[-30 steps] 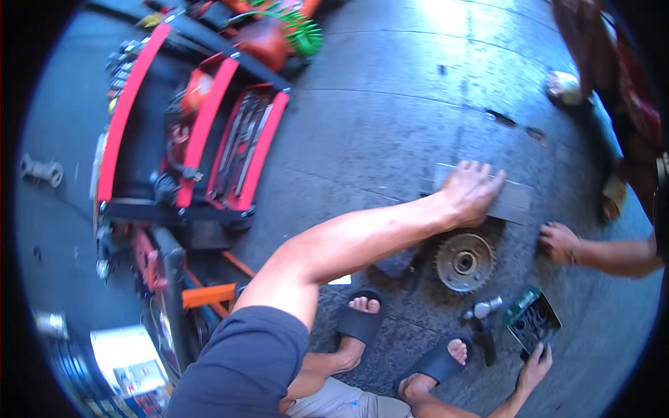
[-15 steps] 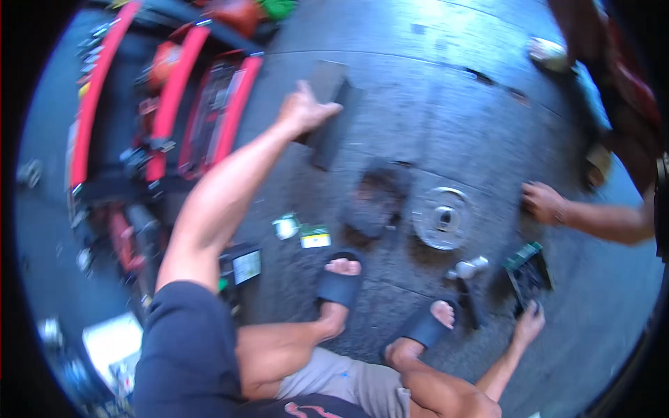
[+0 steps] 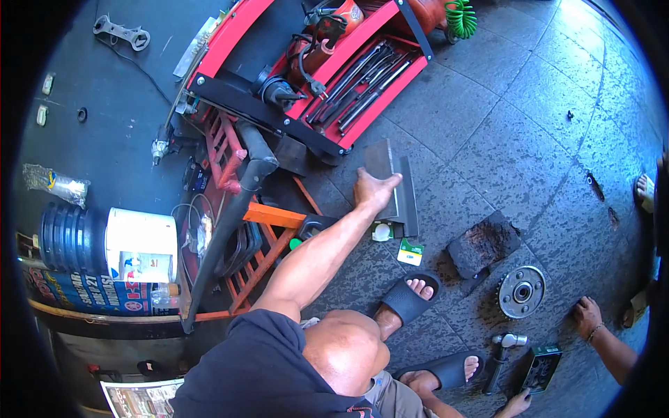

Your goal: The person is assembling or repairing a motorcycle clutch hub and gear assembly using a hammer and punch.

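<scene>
My left hand (image 3: 373,187) grips a long grey metal bar (image 3: 405,202) with a flat plate on it, just below the red tool cart. At the lower edge, my right hand (image 3: 517,404) holds the end of a small dark open box (image 3: 540,370), its contents indistinct. Left of the box lies a hammer (image 3: 511,341) with a silver head and dark handle. Above them a toothed metal sprocket (image 3: 521,292) lies flat on the floor, beside a worn, blackened block (image 3: 481,244).
A red tool cart (image 3: 376,90) with wrenches stands at the top. Orange metal frames (image 3: 275,214), a white bucket (image 3: 139,244) and scattered parts fill the left. A small green-and-white card (image 3: 410,251) lies mid-floor. A co-worker's hand (image 3: 589,317) rests at the right, near another person's foot (image 3: 644,189).
My left hand has carried the metal plate from above the sprocket leftward toward the cart, uncovering the blackened block. My view has turned to the left. My right hand stays at the box.
</scene>
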Tool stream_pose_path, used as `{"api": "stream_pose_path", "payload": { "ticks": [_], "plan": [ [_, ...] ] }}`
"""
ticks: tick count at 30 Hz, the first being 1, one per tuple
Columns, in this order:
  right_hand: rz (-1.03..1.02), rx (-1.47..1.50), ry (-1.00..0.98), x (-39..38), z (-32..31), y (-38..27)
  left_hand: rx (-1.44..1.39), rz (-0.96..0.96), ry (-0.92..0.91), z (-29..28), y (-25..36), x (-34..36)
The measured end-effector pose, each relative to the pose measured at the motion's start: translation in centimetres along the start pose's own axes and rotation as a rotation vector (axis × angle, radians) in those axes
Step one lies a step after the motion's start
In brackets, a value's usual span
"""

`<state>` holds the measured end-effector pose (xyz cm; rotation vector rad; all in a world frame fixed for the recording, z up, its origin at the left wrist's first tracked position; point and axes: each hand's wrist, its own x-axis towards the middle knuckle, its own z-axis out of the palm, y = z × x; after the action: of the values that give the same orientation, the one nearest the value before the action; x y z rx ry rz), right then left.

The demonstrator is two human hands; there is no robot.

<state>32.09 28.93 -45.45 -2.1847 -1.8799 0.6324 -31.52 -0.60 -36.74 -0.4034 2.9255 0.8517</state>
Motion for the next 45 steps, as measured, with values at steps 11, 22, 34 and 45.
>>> {"api": "stream_pose_path", "payload": {
  "ticks": [11, 22, 34, 45],
  "plan": [
    [0.003, 0.079, -0.132, 0.5, -0.7, 0.0, -0.73, -0.66, 0.144, -9.4, -6.5, 6.0],
    [0.217, 0.208, -0.407, 4.8, -1.2, 8.9, -0.428, -0.571, 0.265, -16.6, -18.6, 20.3],
    [0.365, 0.111, -0.309, 1.7, -6.5, 5.9, 0.165, -0.759, 0.6, -16.7, -22.3, 22.2],
    [0.34, 0.036, -0.413, -2.5, -9.2, 0.9, 0.663, -0.677, 0.173, -16.9, -28.9, 26.2]
  ]
}}
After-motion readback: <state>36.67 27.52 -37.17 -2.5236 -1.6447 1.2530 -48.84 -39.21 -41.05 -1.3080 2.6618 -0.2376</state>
